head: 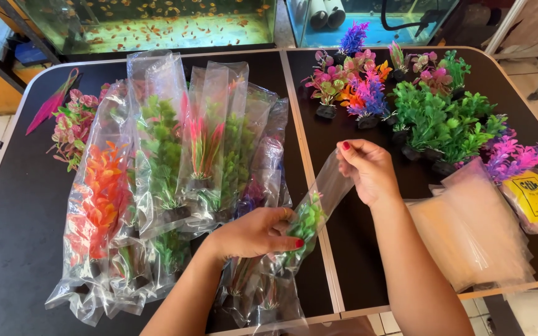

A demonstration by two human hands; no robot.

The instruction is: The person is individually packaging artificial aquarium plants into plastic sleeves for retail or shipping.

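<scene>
Both hands are on one clear bag [319,199] right over the seam where the two black tables [20,242] meet. Left hand [253,233] is closed around the lower end, gripping the small green plastic plant [306,223] through the film; right hand [365,168] pinches the bag's open top, fingers together on the plastic, pulling it taut and up to the right.

Judging by the layout, this looks well underway but not half finished: left of the seam lies a spread of bagged plants [169,174], orange, green, red and purple, overlapping each other. Right of the seam, a cluster of loose plants [418,106] in green, pink, blue and purple stands unbagged on dark bases. A stack of empty bags [468,230] sits just right of the right forearm, a yellow-labelled packet [537,199] beside it.

Nothing blocks the hands; the bagged pile crowds the left hand closely. Fish tanks [157,25] run along the far edge beyond both tables.
</scene>
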